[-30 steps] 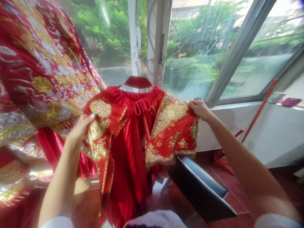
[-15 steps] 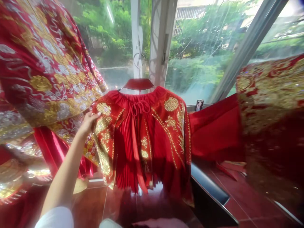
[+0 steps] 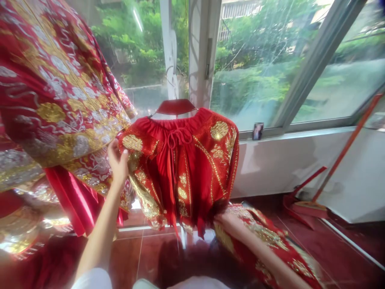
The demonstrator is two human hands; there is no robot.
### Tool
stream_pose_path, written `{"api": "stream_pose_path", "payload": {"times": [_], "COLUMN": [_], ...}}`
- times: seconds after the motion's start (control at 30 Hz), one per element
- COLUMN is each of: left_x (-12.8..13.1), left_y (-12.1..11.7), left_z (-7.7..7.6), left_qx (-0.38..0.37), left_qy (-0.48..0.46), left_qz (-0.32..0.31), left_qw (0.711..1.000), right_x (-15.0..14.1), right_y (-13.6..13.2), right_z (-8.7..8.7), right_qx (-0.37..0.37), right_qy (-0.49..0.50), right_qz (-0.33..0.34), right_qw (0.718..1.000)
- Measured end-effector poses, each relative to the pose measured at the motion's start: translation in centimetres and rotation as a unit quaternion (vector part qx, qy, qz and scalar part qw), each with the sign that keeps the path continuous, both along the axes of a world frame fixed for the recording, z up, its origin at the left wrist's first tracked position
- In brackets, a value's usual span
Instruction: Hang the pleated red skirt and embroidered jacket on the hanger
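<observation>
A red jacket [image 3: 219, 156] with gold embroidery, beaded trim and a tied cord at the neck hangs on a hanger [image 3: 176, 106] by the window. My left hand [image 3: 118, 160] grips its shoulder and upper sleeve on the left side, thumb towards me. Down at the jacket's lower right edge, my right hand [image 3: 227, 220] looks closed among the cloth; shadow hides its fingers and what is in them. Under my right forearm lies another red embroidered garment [image 3: 264, 230], draped low beside the jacket.
A large red garment with gold and silver flowers [image 3: 69, 92] hangs close on the left. A phone [image 3: 258, 131] stands on the window sill. At the right, a broom [image 3: 333, 172] and a red dustpan [image 3: 296, 200] stand by the white wall.
The red embroidered garment at the right has come down from chest height, uncovering the wall and broom. My right hand has come into view at the jacket. My left hand still grips the shoulder.
</observation>
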State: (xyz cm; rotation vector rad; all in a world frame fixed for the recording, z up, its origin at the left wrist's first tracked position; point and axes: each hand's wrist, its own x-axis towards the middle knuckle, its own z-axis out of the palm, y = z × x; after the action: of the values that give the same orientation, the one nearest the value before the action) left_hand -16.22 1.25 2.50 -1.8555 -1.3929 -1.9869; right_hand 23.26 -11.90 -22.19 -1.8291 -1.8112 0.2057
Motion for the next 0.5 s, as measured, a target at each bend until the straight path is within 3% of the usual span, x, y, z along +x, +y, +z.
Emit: {"api": "stream_pose_path", "payload": {"times": [0.07,0.1,0.13,0.2,0.27,0.33,0.5], "left_x": [2.0,3.3,5.0,8.5,11.8,14.1,15.3], "left_y": [-1.9,-2.9,-3.7,-4.6,-4.6,-3.7,-1.9], "left_z": [-0.1,-0.2,-0.4,-0.9,-1.3,-1.4,-0.4], "left_qx": [0.060,0.069,0.065,0.012,-0.055,-0.114,-0.171], "left_qy": [0.062,0.111,0.168,0.295,0.344,0.341,0.339], "left_qz": [0.150,0.190,0.196,0.137,0.112,0.133,0.167], "left_qw": [0.985,0.973,0.964,0.946,0.930,0.924,0.910], "right_x": [-1.8,-2.1,-2.2,-2.0,-1.7,-1.7,-2.0], "right_y": [-0.8,-1.0,-1.2,-1.2,-1.2,-1.3,-1.9], "right_z": [-4.0,-5.5,-6.6,-8.1,-8.8,-9.2,-9.1], "right_qx": [-0.084,-0.113,-0.138,-0.172,-0.193,-0.207,-0.235], "right_qy": [-0.044,-0.064,-0.083,-0.115,-0.136,-0.150,-0.166], "right_qz": [0.042,0.050,0.052,0.050,0.053,0.056,0.059], "right_qw": [0.995,0.990,0.986,0.977,0.970,0.965,0.956]}}
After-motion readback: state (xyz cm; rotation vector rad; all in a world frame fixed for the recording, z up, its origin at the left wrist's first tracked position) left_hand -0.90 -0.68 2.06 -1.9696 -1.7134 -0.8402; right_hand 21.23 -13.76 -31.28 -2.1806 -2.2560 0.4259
